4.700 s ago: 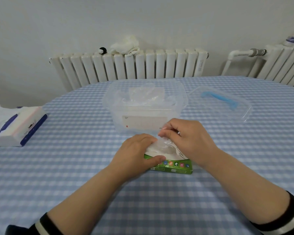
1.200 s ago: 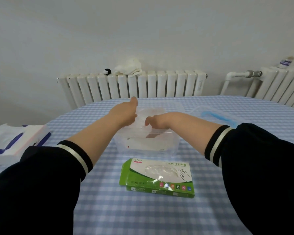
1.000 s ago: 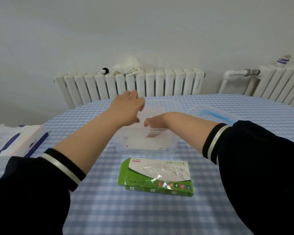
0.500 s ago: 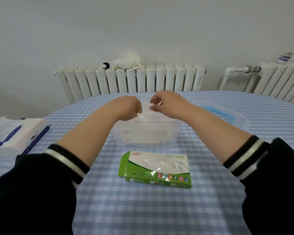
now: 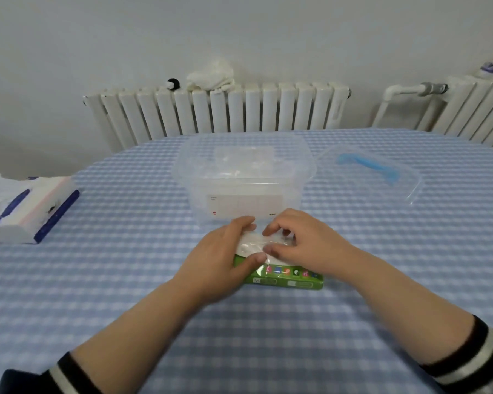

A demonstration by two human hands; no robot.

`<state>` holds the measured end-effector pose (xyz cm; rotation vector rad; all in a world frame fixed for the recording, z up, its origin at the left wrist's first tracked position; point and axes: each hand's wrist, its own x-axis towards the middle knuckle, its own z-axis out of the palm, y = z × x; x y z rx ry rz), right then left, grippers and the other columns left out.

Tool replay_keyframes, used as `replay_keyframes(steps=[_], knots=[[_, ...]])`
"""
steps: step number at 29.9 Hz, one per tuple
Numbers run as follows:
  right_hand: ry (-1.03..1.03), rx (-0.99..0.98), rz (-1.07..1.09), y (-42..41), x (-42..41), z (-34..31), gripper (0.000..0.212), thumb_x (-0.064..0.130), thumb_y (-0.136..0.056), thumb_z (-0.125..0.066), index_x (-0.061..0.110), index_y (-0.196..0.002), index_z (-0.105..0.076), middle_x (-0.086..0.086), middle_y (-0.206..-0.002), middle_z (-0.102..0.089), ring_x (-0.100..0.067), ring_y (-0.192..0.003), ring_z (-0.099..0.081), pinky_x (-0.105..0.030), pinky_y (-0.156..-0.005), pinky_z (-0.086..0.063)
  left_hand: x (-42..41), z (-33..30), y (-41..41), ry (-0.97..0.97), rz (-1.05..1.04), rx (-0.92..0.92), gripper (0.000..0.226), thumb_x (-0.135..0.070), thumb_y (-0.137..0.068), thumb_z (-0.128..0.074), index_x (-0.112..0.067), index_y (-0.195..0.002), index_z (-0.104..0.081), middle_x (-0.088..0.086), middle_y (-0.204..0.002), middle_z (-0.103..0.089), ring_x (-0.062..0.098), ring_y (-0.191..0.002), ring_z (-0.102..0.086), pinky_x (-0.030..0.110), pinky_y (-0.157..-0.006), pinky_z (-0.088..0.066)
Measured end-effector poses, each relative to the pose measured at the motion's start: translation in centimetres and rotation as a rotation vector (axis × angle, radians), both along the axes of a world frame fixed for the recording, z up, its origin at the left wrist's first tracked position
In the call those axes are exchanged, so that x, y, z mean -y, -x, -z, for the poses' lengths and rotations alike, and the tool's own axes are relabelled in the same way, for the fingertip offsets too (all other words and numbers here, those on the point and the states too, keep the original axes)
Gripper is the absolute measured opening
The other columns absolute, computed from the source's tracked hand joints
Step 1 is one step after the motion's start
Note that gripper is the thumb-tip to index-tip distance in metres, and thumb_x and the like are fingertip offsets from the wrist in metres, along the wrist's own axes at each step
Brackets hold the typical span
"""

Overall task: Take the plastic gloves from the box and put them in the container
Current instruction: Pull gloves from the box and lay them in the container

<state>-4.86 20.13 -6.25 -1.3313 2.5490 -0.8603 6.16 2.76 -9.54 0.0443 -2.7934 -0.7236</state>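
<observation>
Resting on a bench [image 5: 103,280] covered in a blue-and-white check cloth, the green box [image 5: 288,277] of plastic gloves lies just in front of the clear container [image 5: 244,177]. Both hands sit on top of the box. The left hand [image 5: 225,260] grips its left end, thumb pressed along the near edge and fingers curled over the far edge. The right hand [image 5: 302,243] pinches a piece of thin clear film, a plastic glove [image 5: 252,245], at the opening in the top of the box; its fingers are bent, and they hide most of the lid.

Inside the container lies a loose heap of clear gloves [image 5: 239,166]. A white label on the container's near wall carries a red dot and small print too fine to read. To the right of the container lies its clear lid [image 5: 382,177] with a blue handle. Well to the left of the container sits a white and dark blue tissue pack [image 5: 26,206]. Behind the container stands a white radiator [image 5: 217,112] with a crumpled white cloth [image 5: 211,75] on top.

Along the box's near side runs a row of small coloured icons; no writing there can be read.
</observation>
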Motion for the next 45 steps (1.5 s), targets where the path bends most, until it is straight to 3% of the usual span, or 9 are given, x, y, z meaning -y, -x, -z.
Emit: replay_keyframes(steps=[9, 14, 17, 23, 28, 31, 34, 38, 45], knots=[[-0.105, -0.294, 0.002, 0.1, 0.6, 0.7, 0.016, 0.035, -0.091, -0.061, 0.02, -0.097, -0.063, 0.008, -0.098, -0.056, -0.012, -0.091, -0.052, -0.027, -0.074, -0.041, -0.6, -0.3, 0.0, 0.066, -0.02, 0.061, 0.078, -0.067, -0.081, -0.056, -0.034, -0.146, -0.03, -0.018, -0.144, -0.044, 0.007, -0.128, -0.038, 0.02, -0.104, -0.026], [0.006, -0.644, -0.028, -0.2, 0.6, 1.8, 0.02, 0.02, -0.08, -0.076, 0.012, -0.069, -0.061, 0.0, -0.061, -0.057, -0.02, -0.051, -0.055, -0.028, -0.04, -0.04, -0.5, -0.4, 0.0, 0.073, -0.03, 0.07, 0.073, -0.067, -0.08, -0.058, -0.033, -0.142, -0.039, -0.016, -0.14, -0.047, 0.007, -0.125, -0.041, 0.017, -0.099, -0.027], [0.072, -0.719, -0.022, -0.3, 0.6, 1.8, 0.025, 0.025, -0.091, -0.056, 0.012, -0.069, -0.059, 0.001, -0.06, -0.056, -0.018, -0.047, -0.052, -0.025, -0.038, -0.034, -0.4, -0.3, 0.1, 0.077, -0.003, 0.062, 0.072, -0.073, -0.077, -0.056, -0.034, -0.137, -0.047, -0.018, -0.135, -0.051, 0.003, -0.122, -0.043, 0.014, -0.096, -0.025], [0.205, -0.66, -0.046, -1.5, 0.6, 1.5, 0.05, 0.034, -0.105, -0.025, 0.012, -0.079, -0.061, 0.002, -0.07, -0.061, -0.016, -0.055, -0.054, -0.024, -0.042, -0.037, -0.4, -0.8, 0.1, 0.064, 0.044, 0.056, 0.06, -0.068, -0.076, -0.06, -0.038, -0.128, -0.054, -0.025, -0.126, -0.053, -0.002, -0.114, -0.045, 0.017, -0.095, -0.031], [0.278, -0.584, 0.032, -2.1, 0.9, 0.5, 0.026, 0.031, -0.096, -0.044, 0.015, -0.082, -0.058, 0.009, -0.067, -0.057, -0.011, -0.051, -0.047, -0.021, -0.047, -0.03, -0.5, -0.9, 0.3, 0.088, 0.033, 0.066, 0.062, -0.066, -0.076, -0.064, -0.035, -0.129, -0.053, -0.021, -0.13, -0.053, 0.001, -0.117, -0.045, 0.018, -0.099, -0.032], [0.274, -0.123, 0.064, -2.0, 0.6, -0.6, 0.012, 0.035, -0.096, -0.054, 0.024, -0.094, -0.057, 0.017, -0.081, -0.061, -0.005, -0.073, -0.055, -0.023, -0.063, -0.043, -0.4, -0.8, 0.4, 0.088, 0.028, 0.084, 0.065, -0.069, -0.077, -0.059, -0.033, -0.131, -0.052, -0.019, -0.131, -0.053, 0.003, -0.118, -0.045, 0.02, -0.1, -0.033], [0.092, -0.011, 0.054, -1.6, 0.6, -1.3, 0.042, 0.058, -0.082, -0.062, 0.032, -0.113, -0.053, 0.022, -0.103, -0.056, 0.002, -0.095, -0.052, -0.019, -0.079, -0.044, -0.4, -0.7, 0.4, 0.082, 0.037, 0.084, 0.066, -0.075, -0.074, -0.052, -0.036, -0.128, -0.054, -0.021, -0.129, -0.054, 0.001, -0.118, -0.046, 0.022, -0.101, -0.034], [0.095, -0.163, 0.01, -1.8, 0.8, -0.5, 0.014, 0.034, -0.093, -0.06, 0.024, -0.091, -0.069, 0.022, -0.08, -0.053, 0.0, -0.082, -0.05, -0.019, -0.071, -0.037, -0.6, -0.7, 0.3, 0.048, 0.045, 0.074, 0.068, -0.077, -0.07, -0.047, -0.037, -0.124, -0.055, -0.023, -0.122, -0.056, 0.001, -0.112, -0.048, 0.021, -0.097, -0.037], [0.522, 0.071, 0.169, -2.1, 0.2, -2.9, 0.015, 0.03, -0.091, -0.061, 0.031, -0.077, -0.067, 0.018, -0.079, -0.069, 0.0, -0.075, -0.063, -0.014, -0.068, -0.047, -0.6, -1.1, 0.5, 0.074, 0.016, 0.113, 0.061, -0.068, -0.075, -0.063, -0.031, -0.123, -0.055, -0.017, -0.123, -0.056, 0.005, -0.112, -0.048, 0.018, -0.093, -0.033]])
